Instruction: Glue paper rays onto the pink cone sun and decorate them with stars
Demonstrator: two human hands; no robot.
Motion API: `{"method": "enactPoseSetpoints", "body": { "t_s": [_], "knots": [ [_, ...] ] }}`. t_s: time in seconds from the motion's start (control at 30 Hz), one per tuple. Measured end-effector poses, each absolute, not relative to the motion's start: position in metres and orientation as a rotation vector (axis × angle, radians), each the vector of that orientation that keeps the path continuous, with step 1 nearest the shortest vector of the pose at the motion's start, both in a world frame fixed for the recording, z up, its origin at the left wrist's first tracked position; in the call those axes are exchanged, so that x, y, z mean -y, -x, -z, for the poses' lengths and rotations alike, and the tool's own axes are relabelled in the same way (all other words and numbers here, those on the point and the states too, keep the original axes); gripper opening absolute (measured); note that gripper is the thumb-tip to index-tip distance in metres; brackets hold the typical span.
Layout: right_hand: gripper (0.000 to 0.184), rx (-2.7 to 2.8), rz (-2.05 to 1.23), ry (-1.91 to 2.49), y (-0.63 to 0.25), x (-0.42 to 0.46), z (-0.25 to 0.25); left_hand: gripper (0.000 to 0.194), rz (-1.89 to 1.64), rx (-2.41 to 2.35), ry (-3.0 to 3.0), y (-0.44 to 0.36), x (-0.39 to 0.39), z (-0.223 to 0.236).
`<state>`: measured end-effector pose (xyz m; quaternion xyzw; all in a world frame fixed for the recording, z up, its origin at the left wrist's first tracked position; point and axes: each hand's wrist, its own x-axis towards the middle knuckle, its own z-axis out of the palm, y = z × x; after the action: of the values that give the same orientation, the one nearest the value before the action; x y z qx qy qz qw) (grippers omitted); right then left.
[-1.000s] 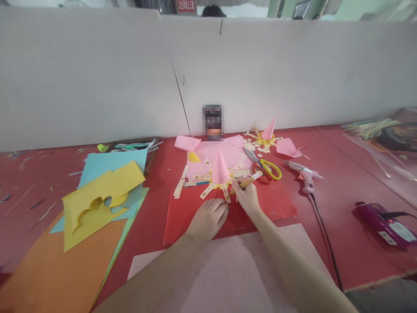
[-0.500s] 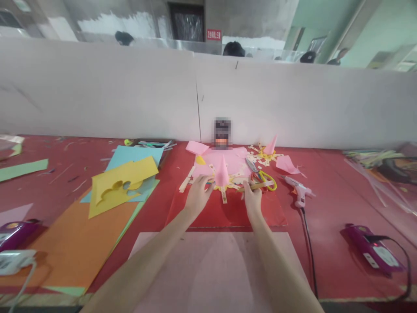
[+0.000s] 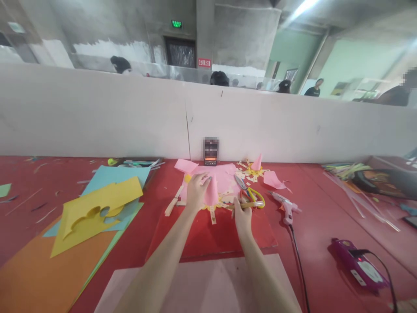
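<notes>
"Left hand (image 3: 196,190) went up beside the pink paper cone (image 3: 212,194) on yellow paper (image 3: 205,208). Is it pinching?"

"Can't tell. Right hand (image 3: 243,214) grips a tan stick (image 3: 249,204)."

"What could go wrong?"

"Squeezing too hard could squash the cone."

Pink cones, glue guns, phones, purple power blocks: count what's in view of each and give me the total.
Pink cones: 2
Glue gun: 1
Phone: 1
Purple power block: 1
Total: 5
</notes>
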<state>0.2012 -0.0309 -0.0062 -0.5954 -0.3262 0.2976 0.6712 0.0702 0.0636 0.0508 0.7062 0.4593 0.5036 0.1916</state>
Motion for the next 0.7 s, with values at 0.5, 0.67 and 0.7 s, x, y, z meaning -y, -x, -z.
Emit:
{"method": "enactPoseSetpoints", "body": {
  "t_s": [0.5,0.67,0.7],
  "knots": [
    [0.03,0.958,-0.394,1.272,-0.212,0.023,0.02,0.012,-1.292,-1.159,-2.155,-0.061,-0.055,-0.079],
    [0.043,0.949,-0.305,1.36,-0.223,0.026,0.023,0.014,-1.338,-1.193,-2.146,-0.052,-0.051,-0.093],
    [0.046,0.926,-0.328,1.367,-0.226,0.025,0.025,0.014,-1.346,-1.199,-2.133,-0.05,-0.05,-0.097]
  ]
}}
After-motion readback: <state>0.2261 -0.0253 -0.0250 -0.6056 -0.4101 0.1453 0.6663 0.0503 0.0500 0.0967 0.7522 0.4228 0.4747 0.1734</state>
